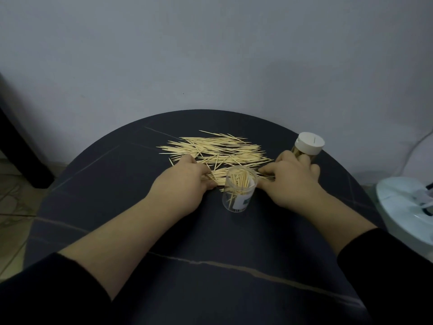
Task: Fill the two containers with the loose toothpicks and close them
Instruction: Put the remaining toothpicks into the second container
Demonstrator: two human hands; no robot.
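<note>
Loose toothpicks [218,151] are seen strewn in a pale heap across the far middle of a dark, round surface [112,184]. An open container [239,191], clear and labelled, is stood upright just in front of the heap, partly filled with toothpicks and uncapped. A lidded container [308,144] is set upright at the right rear, its white cap on. The left hand [185,179] is laid at the heap's near left edge, its grip curled round a small bundle of toothpicks. The right hand [293,184] is placed between the two containers, fingertips touching the heap; whether its grip is closed on anything cannot be told. A white object [407,207] is glimpsed at the right edge.
</note>
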